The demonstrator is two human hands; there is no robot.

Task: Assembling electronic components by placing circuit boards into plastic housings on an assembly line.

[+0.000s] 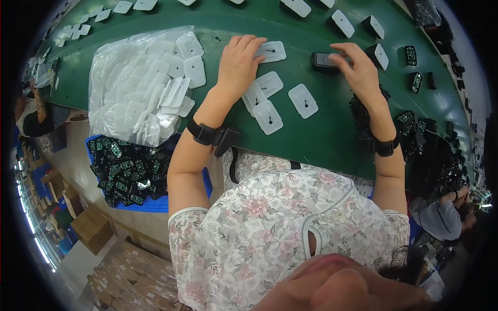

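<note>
My left hand (238, 65) is closed on the left end of a white plastic plate (275, 51), thumb and fingertips at its edge. A small dark lead or screw-like piece shows on the plate. To the right, my right hand (358, 68) hovers with thumb and forefinger apart at the right end of a black rectangular case (322, 60). Its thumb overlaps the case; whether it presses on it I cannot tell. Nearer me lie an overlapping group of similar white plates (268, 117) and a single white plate (303, 101), each with a dark piece on it.
A clear bag of white plates (129, 88) covers the green table's left side. Below it stands a blue bin (207, 181) of black-and-green parts (122, 173). White-topped black cases (342, 24) line the far side. Dark parts (410, 124) crowd the right; other people work at both sides.
</note>
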